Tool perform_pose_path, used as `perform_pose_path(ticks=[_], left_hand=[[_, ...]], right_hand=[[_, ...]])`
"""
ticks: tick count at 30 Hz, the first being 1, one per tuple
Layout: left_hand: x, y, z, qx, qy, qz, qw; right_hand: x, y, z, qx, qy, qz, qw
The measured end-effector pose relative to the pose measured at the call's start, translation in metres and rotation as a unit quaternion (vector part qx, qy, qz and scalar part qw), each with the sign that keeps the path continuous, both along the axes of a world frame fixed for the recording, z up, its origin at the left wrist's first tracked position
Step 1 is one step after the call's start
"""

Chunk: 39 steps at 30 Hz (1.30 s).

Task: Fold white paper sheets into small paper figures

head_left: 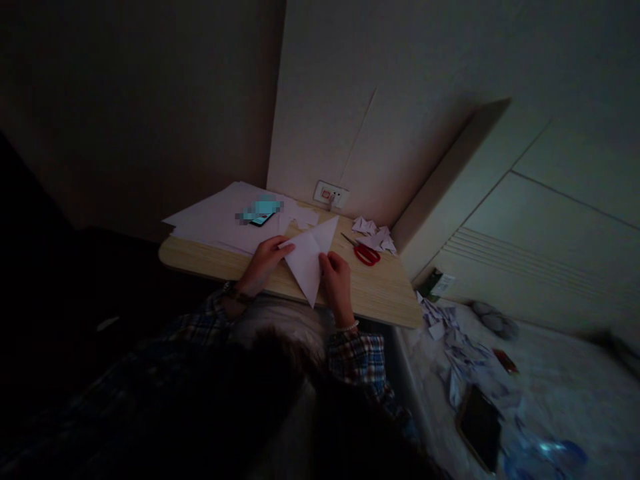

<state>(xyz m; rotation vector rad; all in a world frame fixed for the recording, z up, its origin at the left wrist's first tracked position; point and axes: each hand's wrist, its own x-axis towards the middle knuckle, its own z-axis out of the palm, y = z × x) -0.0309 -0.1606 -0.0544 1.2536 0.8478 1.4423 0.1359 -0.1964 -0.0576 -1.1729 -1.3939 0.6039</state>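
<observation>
Between my two hands is a white sheet of paper (306,259), folded into a triangular shape and held above the table's front edge. My left hand (267,260) pinches its left corner, thumb on top. On the opposite side, my right hand (336,277) grips the paper's right edge with fingers curled in. Red-handled scissors (367,253) lie on the table just beyond my right hand. Behind my left hand, a stack of white paper sheets (210,217) rests on the table with a lit phone (263,212) on top.
The small wooden table (390,293) stands against the wall, below a socket (331,195). Folded paper pieces (375,236) sit at its back right. To the right, a bed (560,373) carries more folded papers (450,327), a dark tablet-like object (479,427) and a blue transparent item (550,457).
</observation>
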Motion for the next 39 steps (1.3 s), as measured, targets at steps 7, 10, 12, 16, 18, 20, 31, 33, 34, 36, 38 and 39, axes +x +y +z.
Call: perform_pose_path(ticks=[7, 10, 12, 16, 18, 20, 31, 33, 34, 36, 38, 39], left_hand=[[-0.0008, -0.0016, 0.0011, 0.004, -0.002, -0.018, 1.0], [-0.0008, -0.0038, 0.0019, -0.001, -0.004, -0.019, 1.0], [-0.0006, -0.005, 0.0024, -0.001, -0.005, -0.015, 1.0], [0.0004, -0.0045, 0.0026, -0.004, -0.016, -0.008, 1.0], [0.001, -0.0031, 0.0021, -0.008, -0.023, -0.004, 1.0], [0.0012, -0.002, 0.0015, -0.008, -0.027, -0.001, 1.0], [0.0005, -0.0009, 0.001, -0.009, -0.04, 0.008, 0.999], [0.0004, -0.0001, 0.0001, -0.007, -0.037, 0.006, 0.999], [0.0003, 0.0004, -0.0004, -0.005, -0.036, 0.006, 0.999], [0.0003, 0.0011, -0.0012, -0.002, -0.035, 0.01, 0.999], [0.0003, 0.0013, -0.0016, -0.001, -0.031, 0.01, 0.999], [0.0004, 0.0011, -0.0016, -0.002, -0.03, 0.008, 1.0]], right_hand=[[0.001, -0.0003, -0.0017, -0.008, 0.004, 0.002, 1.0], [0.0017, 0.0001, -0.0024, -0.006, 0.002, 0.002, 1.0], [0.0018, 0.0004, -0.0026, -0.005, 0.002, 0.002, 1.0], [0.0004, 0.0003, -0.0015, 0.004, 0.003, 0.004, 1.0], [-0.0008, 0.0002, -0.0005, 0.014, 0.005, 0.003, 1.0], [-0.0018, 0.0001, 0.0003, 0.019, 0.011, -0.002, 1.0], [-0.0023, 0.0001, 0.0013, 0.005, 0.056, 0.013, 0.998], [-0.0024, 0.0001, 0.0011, 0.005, 0.059, 0.014, 0.998], [-0.0024, 0.0001, 0.0009, 0.006, 0.061, 0.015, 0.998], [-0.0024, 0.0003, 0.0005, 0.009, 0.065, 0.016, 0.998], [-0.0023, 0.0006, -0.0001, 0.011, 0.069, 0.015, 0.997], [-0.0022, 0.0006, -0.0004, 0.009, 0.068, 0.015, 0.998]])
